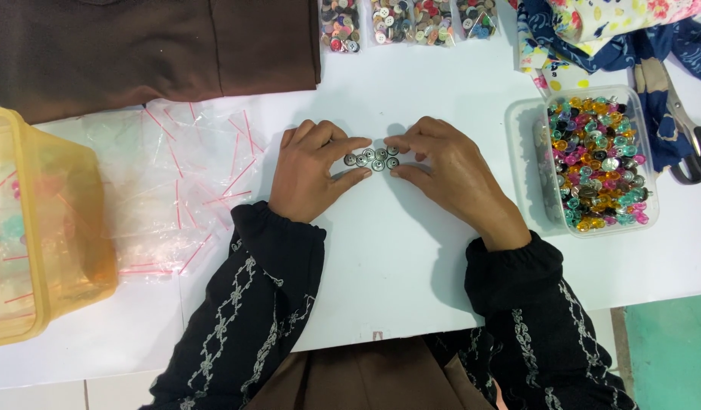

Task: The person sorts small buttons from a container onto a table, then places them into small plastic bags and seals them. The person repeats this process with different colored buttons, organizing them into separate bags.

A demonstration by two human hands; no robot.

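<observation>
Both hands pinch in from either side on a small cluster of dark buttons (pixel 373 158) lying flat on the white table (pixel 396 258): the left hand (pixel 312 175) closes thumb and forefinger loosely around the cluster's nine o'clock end, the right hand (pixel 445 171) does the same at three o'clock. Neither lifts anything; the fingertips seem to herd the buttons into a tight group so they stay together. At three o'clock from the hands sits a clear tub of bright beads (pixel 597 163), near enough to reach. Scissors (pixel 688 140) lie beyond it on patterned cloth (pixel 593 30). At nine o'clock lie small clear bags with red strips (pixel 176 190) and a yellow box (pixel 39 228). Bags of mixed buttons (pixel 407 21) sit at twelve o'clock beside brown fabric (pixel 138 49)
</observation>
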